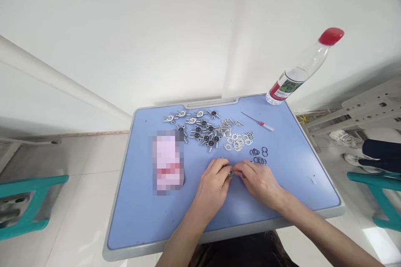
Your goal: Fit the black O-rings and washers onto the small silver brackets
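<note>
A: Where are we on the desk top (282,183)?

B: Both hands are at the near middle. Our left hand (214,183) and right hand (258,179) meet fingertip to fingertip. Each pinches one end of a small metal part (232,173). It sits between the fingers, on the surface or just above it; we can't tell which. The part is too small to read in detail.

A: Finished stock?

B: We judge the black-centred fittings (205,132) at the far middle as put together. There's a dense cluster plus a loose row along the far edge, a dozen or so, not an exact count.

A: What's left?

B: Flat plates (236,142) lie in a heap just right of that cluster. Dark rings (259,156) lie near our right hand's fingertips. Small bright bits (228,123) sit behind the plates. All are loose. The plate heap looks smaller than the finished cluster, so we'd call it past halfway, as a judgement only.

A: Tools?

B: The red-handled screwdriver (260,123) lies far right, well apart from both hands and untouched. The bottle (286,85) with the red cap is at the far right corner. A blurred pink object (168,162) sits left of our hands, apart from them.
</note>
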`<action>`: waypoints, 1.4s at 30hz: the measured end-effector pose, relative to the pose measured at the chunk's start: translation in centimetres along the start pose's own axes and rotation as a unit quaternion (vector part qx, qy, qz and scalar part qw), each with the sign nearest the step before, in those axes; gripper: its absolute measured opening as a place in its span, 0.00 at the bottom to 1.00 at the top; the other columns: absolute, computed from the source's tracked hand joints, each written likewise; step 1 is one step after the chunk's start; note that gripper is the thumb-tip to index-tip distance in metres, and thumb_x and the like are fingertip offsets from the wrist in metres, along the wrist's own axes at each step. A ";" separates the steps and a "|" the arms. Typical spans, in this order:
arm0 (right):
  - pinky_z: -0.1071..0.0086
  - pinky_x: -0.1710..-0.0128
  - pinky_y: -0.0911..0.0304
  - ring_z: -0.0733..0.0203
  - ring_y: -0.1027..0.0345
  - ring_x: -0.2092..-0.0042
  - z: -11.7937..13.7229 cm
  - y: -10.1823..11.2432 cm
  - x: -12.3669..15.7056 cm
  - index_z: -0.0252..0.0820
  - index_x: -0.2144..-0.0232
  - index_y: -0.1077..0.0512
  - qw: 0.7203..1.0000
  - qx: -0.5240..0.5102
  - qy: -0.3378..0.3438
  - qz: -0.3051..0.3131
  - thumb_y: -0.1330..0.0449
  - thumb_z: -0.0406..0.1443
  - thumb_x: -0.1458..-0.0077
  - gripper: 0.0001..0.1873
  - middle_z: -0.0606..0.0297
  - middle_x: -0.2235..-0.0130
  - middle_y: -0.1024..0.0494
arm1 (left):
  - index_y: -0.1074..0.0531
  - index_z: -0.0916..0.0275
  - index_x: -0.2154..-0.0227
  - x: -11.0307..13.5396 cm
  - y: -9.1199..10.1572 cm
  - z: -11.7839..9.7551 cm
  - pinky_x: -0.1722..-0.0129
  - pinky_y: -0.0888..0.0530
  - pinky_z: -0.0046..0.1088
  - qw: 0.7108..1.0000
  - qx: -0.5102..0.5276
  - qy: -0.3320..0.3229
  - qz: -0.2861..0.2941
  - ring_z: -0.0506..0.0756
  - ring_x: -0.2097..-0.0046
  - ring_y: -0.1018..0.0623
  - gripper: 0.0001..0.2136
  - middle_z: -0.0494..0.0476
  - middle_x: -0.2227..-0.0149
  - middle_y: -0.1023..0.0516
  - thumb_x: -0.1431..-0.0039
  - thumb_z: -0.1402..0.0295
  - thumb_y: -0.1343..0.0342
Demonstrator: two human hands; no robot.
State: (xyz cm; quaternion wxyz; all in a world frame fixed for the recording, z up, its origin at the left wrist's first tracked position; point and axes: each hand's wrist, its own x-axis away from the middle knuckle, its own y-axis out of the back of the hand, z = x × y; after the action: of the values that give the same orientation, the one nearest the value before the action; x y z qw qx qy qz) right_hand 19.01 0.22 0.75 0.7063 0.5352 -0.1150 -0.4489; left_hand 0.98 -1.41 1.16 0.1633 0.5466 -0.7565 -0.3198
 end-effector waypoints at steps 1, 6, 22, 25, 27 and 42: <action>0.71 0.72 0.38 0.63 0.30 0.71 0.0 -0.1 0.0 0.37 0.63 0.32 1.000 0.003 0.005 0.001 0.55 0.28 0.34 0.12 0.61 0.68 0.24 | 0.28 0.60 0.61 0.0 0.0 0.0 0.56 0.27 0.35 1.000 0.001 0.000 0.000 0.55 0.56 0.28 0.11 0.55 0.57 0.28 0.41 0.81 0.48; 0.72 0.74 0.39 0.64 0.31 0.71 -0.4 -0.2 0.3 0.37 0.63 0.32 1.000 0.016 0.017 0.005 0.55 0.28 0.34 0.12 0.61 0.68 0.25 | 0.28 0.60 0.63 0.0 0.0 -0.2 0.56 0.27 0.35 1.000 0.006 -0.008 -0.006 0.55 0.57 0.28 0.10 0.55 0.57 0.28 0.40 0.81 0.49; 0.70 0.76 0.39 0.66 0.34 0.74 -0.5 1.8 0.3 0.36 0.53 0.30 0.987 0.085 0.131 0.025 0.55 0.26 0.36 0.17 0.57 0.61 0.22 | 0.27 0.60 0.61 0.1 -0.2 0.2 0.53 0.26 0.36 0.999 0.016 -0.021 -0.031 0.56 0.53 0.26 0.11 0.56 0.53 0.28 0.40 0.80 0.49; 0.72 0.73 0.35 0.65 0.29 0.69 -0.7 2.2 0.7 0.36 0.50 0.32 0.997 0.033 0.074 -0.002 0.52 0.27 0.37 0.16 0.58 0.61 0.22 | 0.27 0.60 0.61 0.1 -0.2 0.3 0.54 0.25 0.35 0.999 0.010 -0.015 -0.026 0.56 0.53 0.26 0.10 0.56 0.52 0.28 0.41 0.80 0.48; 0.72 0.73 0.35 0.65 0.29 0.69 -0.7 2.5 0.8 0.36 0.52 0.31 0.997 0.035 0.064 -0.009 0.52 0.26 0.38 0.15 0.58 0.62 0.22 | 0.27 0.60 0.61 0.1 -0.3 0.4 0.54 0.25 0.35 1.000 0.009 -0.013 -0.027 0.56 0.53 0.26 0.10 0.56 0.52 0.29 0.41 0.80 0.48; 0.67 0.66 0.33 0.60 0.30 0.61 -0.3 3.6 0.5 0.38 0.52 0.34 0.994 -0.112 0.009 0.005 0.53 0.30 0.38 0.14 0.55 0.58 0.26 | 0.27 0.59 0.61 0.0 -0.4 0.4 0.54 0.26 0.34 0.999 0.011 -0.019 -0.037 0.55 0.53 0.26 0.09 0.55 0.54 0.28 0.41 0.79 0.46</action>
State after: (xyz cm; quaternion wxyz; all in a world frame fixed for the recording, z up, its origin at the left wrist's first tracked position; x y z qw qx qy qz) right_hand 21.31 0.13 3.53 0.7651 0.4561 -0.0602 -0.4505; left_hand 0.98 -1.36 0.61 0.1308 0.5698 -0.7421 -0.3279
